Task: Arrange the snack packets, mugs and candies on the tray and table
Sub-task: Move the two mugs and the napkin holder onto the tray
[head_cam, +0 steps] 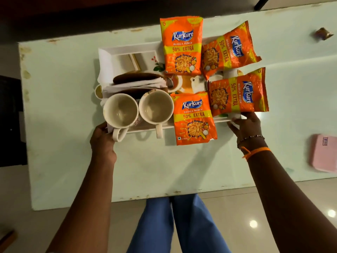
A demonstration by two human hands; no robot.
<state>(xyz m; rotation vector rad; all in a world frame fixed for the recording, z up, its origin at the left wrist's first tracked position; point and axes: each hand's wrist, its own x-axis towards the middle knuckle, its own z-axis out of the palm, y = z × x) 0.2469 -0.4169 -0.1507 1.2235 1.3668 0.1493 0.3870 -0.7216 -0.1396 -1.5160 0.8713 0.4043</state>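
Two hands on tray point(127, 50), long axis left-right on bench point(63, 161). Left hand point(102, 139) fingers wrapped round near-left corner by mugs point(120, 110); right hand point(246, 128) fingers clamped on near-right corner under snack packets point(237, 95). Candy point(322, 33) far right, nearer right hand.

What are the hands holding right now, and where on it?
Both hold the tray: left hand at its near left corner by the mugs, right hand at its near right corner.
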